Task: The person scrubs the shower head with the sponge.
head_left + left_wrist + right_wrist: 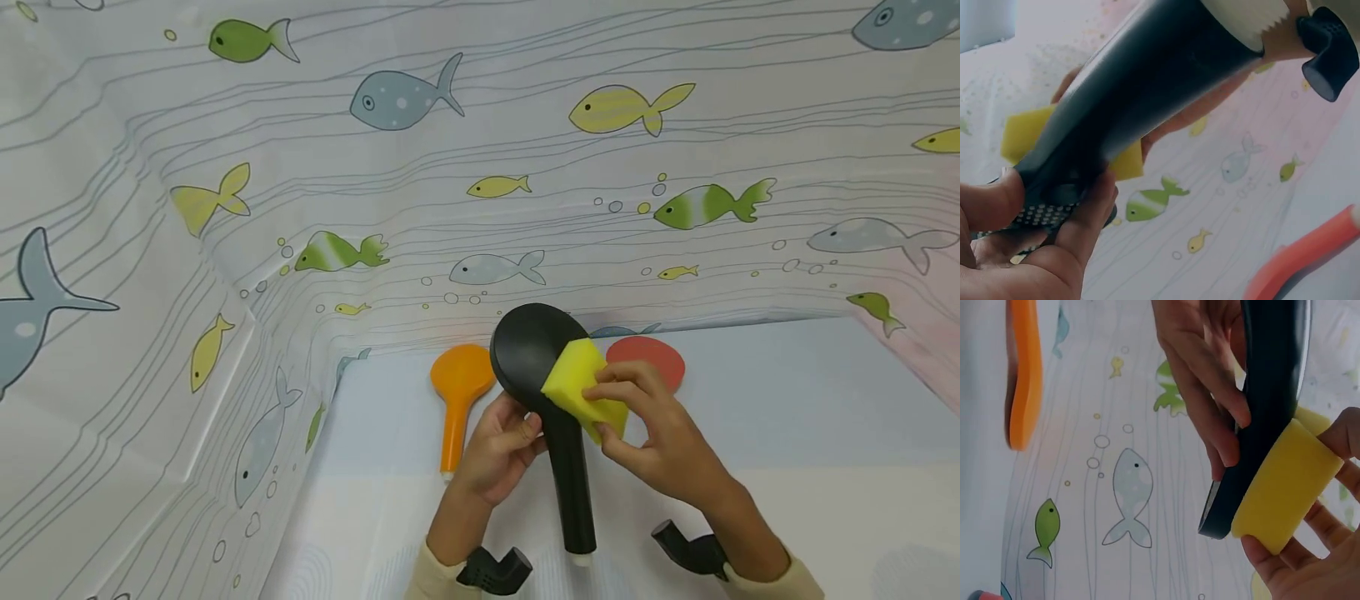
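Note:
A black shower head (568, 475) is held up in the middle of the head view, its round back toward the camera and its handle hanging down. My left hand (498, 450) grips it at the neck, thumb on one side and fingers behind; the left wrist view shows a dotted nozzle face (1044, 215) over the palm. A yellow sponge (581, 383) is pinched between the thumb and fingers of my right hand (652, 425). The right wrist view shows the sponge (1288, 487) lying against the back of the black head (1225, 509).
An orange shower head (459, 375) lies on the table (360, 517) to the left. Behind the right hand is a red one (651, 358), partly covered. A fish-patterned sheet (525, 150) rises at the back and left. Black wrist cameras (498, 571) sit on both wrists.

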Available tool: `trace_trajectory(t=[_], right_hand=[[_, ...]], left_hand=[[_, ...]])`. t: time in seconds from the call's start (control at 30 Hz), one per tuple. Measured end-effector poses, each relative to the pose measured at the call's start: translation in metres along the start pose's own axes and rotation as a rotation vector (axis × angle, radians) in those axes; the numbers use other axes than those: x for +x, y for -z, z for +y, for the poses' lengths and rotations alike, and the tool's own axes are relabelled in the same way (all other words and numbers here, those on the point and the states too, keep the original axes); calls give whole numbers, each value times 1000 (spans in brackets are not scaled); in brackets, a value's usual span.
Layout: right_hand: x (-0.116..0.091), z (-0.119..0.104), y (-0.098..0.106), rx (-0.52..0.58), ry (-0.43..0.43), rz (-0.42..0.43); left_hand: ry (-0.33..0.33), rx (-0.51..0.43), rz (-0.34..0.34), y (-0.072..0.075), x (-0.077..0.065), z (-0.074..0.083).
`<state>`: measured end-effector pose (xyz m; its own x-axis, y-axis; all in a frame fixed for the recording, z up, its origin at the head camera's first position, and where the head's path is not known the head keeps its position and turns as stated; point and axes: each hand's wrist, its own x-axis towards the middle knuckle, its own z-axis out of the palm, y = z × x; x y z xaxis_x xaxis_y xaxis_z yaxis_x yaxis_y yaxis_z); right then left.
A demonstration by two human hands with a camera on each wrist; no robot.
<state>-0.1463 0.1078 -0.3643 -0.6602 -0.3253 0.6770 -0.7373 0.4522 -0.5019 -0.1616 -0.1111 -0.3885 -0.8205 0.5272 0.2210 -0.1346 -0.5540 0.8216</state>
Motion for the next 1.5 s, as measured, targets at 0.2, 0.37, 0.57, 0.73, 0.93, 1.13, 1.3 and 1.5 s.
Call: trace_trajectory(t=[0.2, 0.37, 0.57, 0.73, 0.93, 1.13, 1.3, 1.5], right_hand=[[-3, -11, 0, -34, 118, -97], [-4, -17, 3, 0, 217, -186], [-9, -26, 7, 64, 256, -326], [-13, -33, 13, 198, 310, -464], [-13, -34, 23, 444, 385, -544], [-5, -14, 26, 330, 244, -216], [3, 7, 14, 111, -88, 83], [4, 17, 11, 49, -243, 125]], left_hand=[[-36, -21, 17, 5, 1, 2], [-77, -63, 29, 10, 2, 3], [-70, -105, 67, 15, 2, 9], [-105, -132, 86, 19, 1, 15], [-128, -158, 51, 22, -4, 17], [-139, -138, -4, 20, -5, 14], [-78, -112, 2, 15, -2, 6], [25, -63, -27, 8, 6, -4]])
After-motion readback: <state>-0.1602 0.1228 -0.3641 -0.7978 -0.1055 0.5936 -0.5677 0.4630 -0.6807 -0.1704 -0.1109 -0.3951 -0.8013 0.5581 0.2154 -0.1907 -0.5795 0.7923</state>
